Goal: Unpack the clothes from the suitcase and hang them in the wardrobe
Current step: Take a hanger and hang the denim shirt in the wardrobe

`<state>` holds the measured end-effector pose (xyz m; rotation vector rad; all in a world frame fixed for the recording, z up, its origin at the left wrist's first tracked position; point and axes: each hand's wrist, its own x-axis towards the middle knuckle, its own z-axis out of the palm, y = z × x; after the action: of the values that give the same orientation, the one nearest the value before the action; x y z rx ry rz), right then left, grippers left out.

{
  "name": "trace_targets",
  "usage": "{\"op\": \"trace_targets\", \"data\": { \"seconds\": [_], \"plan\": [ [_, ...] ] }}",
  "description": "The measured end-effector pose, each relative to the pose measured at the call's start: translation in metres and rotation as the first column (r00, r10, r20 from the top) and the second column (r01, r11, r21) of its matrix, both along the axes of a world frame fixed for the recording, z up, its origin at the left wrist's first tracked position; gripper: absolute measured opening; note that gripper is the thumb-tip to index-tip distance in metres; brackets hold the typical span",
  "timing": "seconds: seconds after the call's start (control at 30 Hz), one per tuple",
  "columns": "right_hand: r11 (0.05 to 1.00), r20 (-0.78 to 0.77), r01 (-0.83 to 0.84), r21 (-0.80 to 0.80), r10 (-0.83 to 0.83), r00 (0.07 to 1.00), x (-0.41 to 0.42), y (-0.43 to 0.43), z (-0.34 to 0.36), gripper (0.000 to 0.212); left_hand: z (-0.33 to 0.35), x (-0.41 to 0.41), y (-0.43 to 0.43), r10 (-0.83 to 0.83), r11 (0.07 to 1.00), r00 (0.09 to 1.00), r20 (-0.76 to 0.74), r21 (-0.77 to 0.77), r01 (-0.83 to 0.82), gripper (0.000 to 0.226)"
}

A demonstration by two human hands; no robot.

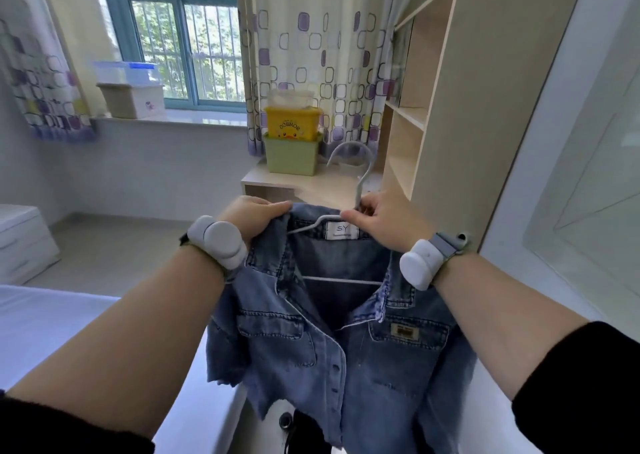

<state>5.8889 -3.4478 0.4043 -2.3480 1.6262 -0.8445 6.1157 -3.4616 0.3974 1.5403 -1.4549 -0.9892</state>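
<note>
Blue denim jacket (346, 342), pale grey hanger (360, 183), yellow box (292, 122) atop green box (291, 157).

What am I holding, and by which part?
The left hand grips the blue denim jacket by its collar; the right hand pinches the pale grey hanger at the base of its hook.

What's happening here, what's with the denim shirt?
A person holds up a denim shirt with a grey hanger inside it. The left hand grips the collar at one shoulder, while the right hand pinches the hanger at the base of its hook. The shirt is held in the air in front of a wooden shelf unit, not yet hung anywhere.
</note>
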Motion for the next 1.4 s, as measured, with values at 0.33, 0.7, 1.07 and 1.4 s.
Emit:
{"op": "trace_targets", "data": {
  "seconds": [0.33,0.7,1.07,1.4],
  "plan": [
    [1.000,0.086,0.006,-0.030,-0.004,0.996,-0.027,0.029,0.009,0.042,-0.027,-0.044,0.072,0.416,0.819,0.860,0.297,-0.532,-0.213,0.035],
    [0.999,0.141,-0.045,-0.014,0.046,0.989,-0.030,0.055,0.015,0.036,-0.076,-0.082,0.130,0.382,0.907,0.917,0.114,-0.238,-0.348,0.029],
    [0.982,0.172,-0.189,-0.020,0.189,0.967,-0.019,0.074,0.025,0.038,-0.061,-0.071,0.166,0.445,0.706,0.857,0.260,-0.691,-0.157,0.017],
    [0.911,0.114,-0.411,-0.037,0.412,0.904,0.006,0.085,0.015,0.044,0.031,-0.052,0.162,0.139,0.939,0.729,0.671,-0.324,0.119,0.058]
  ]
}}
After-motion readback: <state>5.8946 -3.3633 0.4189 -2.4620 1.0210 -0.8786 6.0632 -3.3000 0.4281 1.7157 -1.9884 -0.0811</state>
